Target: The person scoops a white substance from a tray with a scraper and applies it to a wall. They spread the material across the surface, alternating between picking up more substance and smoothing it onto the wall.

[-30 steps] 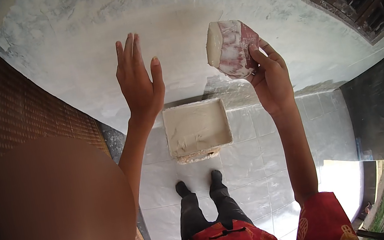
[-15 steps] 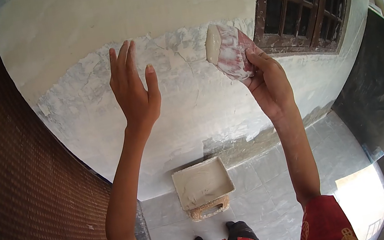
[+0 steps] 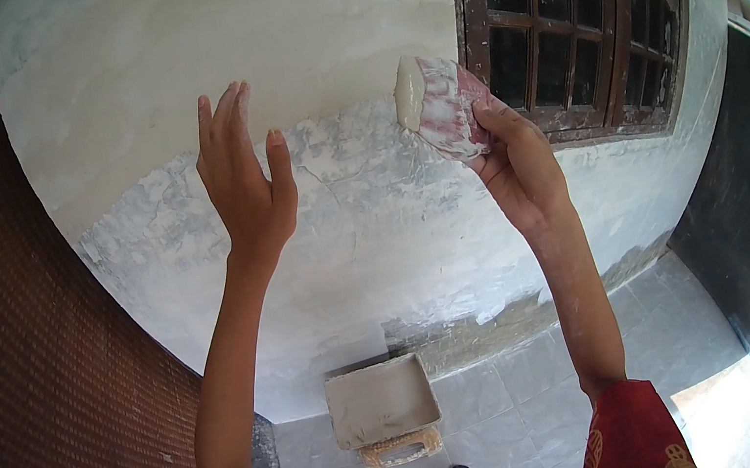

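My right hand (image 3: 523, 160) grips a red scraper (image 3: 452, 112) smeared with white paste. A thick cream-coloured bead of paste (image 3: 410, 94) lies along the scraper's left edge. My left hand (image 3: 244, 172) is raised before the wall with its fingers stretched and thumb apart, holding nothing. Behind both hands is the wall (image 3: 364, 226), cream above and patchy white and grey below. Whether the scraper touches the wall is hard to tell.
A tray of paste (image 3: 383, 401) rests on a small stool (image 3: 401, 449) on the tiled floor (image 3: 514, 409). At the upper right is a brown-framed window (image 3: 549, 26). A woven panel (image 3: 68, 355) stands left, a dark sheet (image 3: 743, 182) right.
The view has tilted upward, so the wall, window and tray appear lower. My left hand has shifted slightly left. The scraper stays in my right hand.
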Motion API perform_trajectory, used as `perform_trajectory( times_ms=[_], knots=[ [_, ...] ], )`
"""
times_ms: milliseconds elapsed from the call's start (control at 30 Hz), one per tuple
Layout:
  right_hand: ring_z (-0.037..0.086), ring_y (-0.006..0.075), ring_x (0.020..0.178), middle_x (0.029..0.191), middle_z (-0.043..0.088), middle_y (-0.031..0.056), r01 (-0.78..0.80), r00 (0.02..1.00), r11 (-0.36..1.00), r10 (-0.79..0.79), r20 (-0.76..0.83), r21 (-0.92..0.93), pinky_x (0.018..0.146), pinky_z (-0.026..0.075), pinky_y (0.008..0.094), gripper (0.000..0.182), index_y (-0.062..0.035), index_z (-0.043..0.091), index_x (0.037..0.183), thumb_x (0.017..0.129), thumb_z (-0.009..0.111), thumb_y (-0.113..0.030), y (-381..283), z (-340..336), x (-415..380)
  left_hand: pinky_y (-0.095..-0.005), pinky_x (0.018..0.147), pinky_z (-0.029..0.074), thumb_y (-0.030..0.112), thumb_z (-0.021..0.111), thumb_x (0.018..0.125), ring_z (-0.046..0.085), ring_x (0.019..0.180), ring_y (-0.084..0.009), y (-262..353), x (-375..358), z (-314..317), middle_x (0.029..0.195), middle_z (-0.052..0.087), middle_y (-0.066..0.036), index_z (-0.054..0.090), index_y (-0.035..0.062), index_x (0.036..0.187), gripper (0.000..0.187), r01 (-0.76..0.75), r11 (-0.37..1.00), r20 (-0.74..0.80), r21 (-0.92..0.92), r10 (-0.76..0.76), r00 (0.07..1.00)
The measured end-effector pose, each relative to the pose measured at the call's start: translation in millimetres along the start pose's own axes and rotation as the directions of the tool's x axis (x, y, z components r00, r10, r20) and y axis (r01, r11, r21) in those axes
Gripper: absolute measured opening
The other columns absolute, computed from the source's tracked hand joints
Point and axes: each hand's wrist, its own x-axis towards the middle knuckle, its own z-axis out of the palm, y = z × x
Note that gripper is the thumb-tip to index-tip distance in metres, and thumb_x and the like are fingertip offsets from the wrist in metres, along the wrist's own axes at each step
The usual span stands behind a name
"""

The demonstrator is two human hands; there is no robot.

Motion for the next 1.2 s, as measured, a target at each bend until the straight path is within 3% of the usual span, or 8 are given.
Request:
perform_trajectory(
  times_ms=[100,267,600,800,1000,1067,1200],
  knots=[
    [0.066,0.0213,0.106,0.120,0.062,0.0175,-0.015,0.999,1.000,0.014,0.031,0.013,0.093,0.058,0.0361,0.032,0.0086,0.048,0.130,0.101,0.043,-0.004,-7.8,-27.8,17.7,-0.0533,0.113,0.025,0.030,0.039,0.104,0.026,0.147,-0.0372,20.3,3.4,19.0,0.150,0.043,-0.013,0.039,0.0064,0.147,0.049,0.001,1.000,0.047,0.031,-0.003,0.999],
    [0.066,0.0226,0.108,0.121,0.061,0.0182,-0.037,0.998,0.999,0.036,0.050,0.013,0.094,0.058,0.0368,0.032,0.0082,0.047,0.131,0.101,0.042,-0.004,-13.8,-50.9,31.8,-0.0534,0.113,0.024,0.029,0.040,0.103,0.026,0.147,-0.0364,39.0,-2.1,28.8,0.150,0.043,-0.012,0.040,0.0069,0.147,0.049,0.005,0.999,0.052,0.047,-0.007,0.999],
    [0.065,0.0217,0.109,0.122,0.061,0.0173,-0.022,1.000,0.999,0.022,0.000,-0.043,0.094,0.057,0.0355,0.031,0.0081,0.048,0.130,0.102,0.043,-0.005,-5.3,-48.6,64.5,-0.0533,0.112,0.026,0.027,0.041,0.103,0.027,0.147,-0.0339,5.1,3.1,66.6,0.149,0.044,-0.009,0.040,0.0092,0.147,0.047,-0.019,0.999,0.058,0.033,0.017,0.998],
    [0.065,0.0197,0.105,0.120,0.062,0.0155,0.080,0.997,0.994,-0.079,0.019,-0.068,0.094,0.057,0.0347,0.029,0.0073,0.050,0.128,0.102,0.044,-0.006,2.3,-31.0,84.7,-0.0523,0.112,0.027,0.027,0.041,0.102,0.028,0.147,-0.0325,-29.9,18.1,81.4,0.149,0.044,-0.008,0.040,0.0090,0.146,0.047,-0.041,0.999,0.025,-0.001,0.041,0.999],
    [0.066,0.0143,0.094,0.108,0.066,0.0107,0.244,0.969,0.945,-0.247,0.014,-0.217,0.088,0.056,0.0311,0.027,0.0053,0.055,0.124,0.102,0.048,-0.010,8.2,-12.0,115.4,-0.0516,0.112,0.028,0.027,0.044,0.102,0.030,0.146,-0.0326,-55.3,37.5,101.6,0.147,0.047,-0.008,0.041,0.0090,0.145,0.047,-0.066,0.998,0.009,-0.013,0.066,0.998],
    [0.065,0.0094,0.085,0.102,0.068,0.0051,0.324,0.940,0.892,-0.342,-0.001,-0.316,0.080,0.055,0.0259,0.024,0.0024,0.059,0.119,0.102,0.052,-0.013,5.8,-5.2,133.3,-0.0510,0.112,0.029,0.027,0.045,0.101,0.031,0.145,-0.0326,-61.2,48.3,110.8,0.147,0.047,-0.008,0.042,0.0090,0.144,0.046,-0.074,0.997,-0.001,-0.007,0.074,0.997],
    [0.063,0.0093,0.081,0.092,0.069,0.0075,0.496,0.857,0.788,-0.513,0.055,-0.365,0.079,0.053,0.0268,0.027,0.0045,0.059,0.120,0.100,0.054,-0.012,-0.6,6.2,185.0,-0.0488,0.111,0.031,0.026,0.047,0.101,0.035,0.143,-0.0323,-75.2,74.3,129.4,0.145,0.049,-0.009,0.045,0.0081,0.141,0.045,-0.092,0.995,-0.051,0.029,0.094,0.994]
  ],
)
